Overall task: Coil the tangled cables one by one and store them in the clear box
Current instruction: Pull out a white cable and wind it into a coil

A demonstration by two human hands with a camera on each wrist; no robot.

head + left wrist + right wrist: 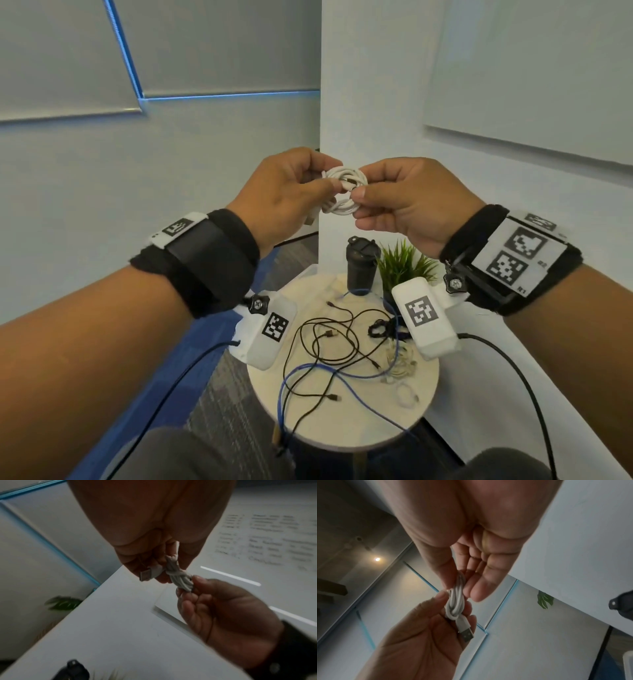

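Observation:
I hold a white cable wound into a small coil at chest height above the table. My left hand pinches its left side and my right hand pinches its right side. In the left wrist view the coil sits between both hands, and its USB plug sticks out under my left fingers. The right wrist view shows the coil wrapped by a turn of cable, the plug hanging below. A clear rim, perhaps the box, shows at the frame's edge.
Below stands a round white table with tangled black cables, a blue cable, a black bundle and small white cables. A black tumbler and a green plant stand at its back. Walls close in on the right.

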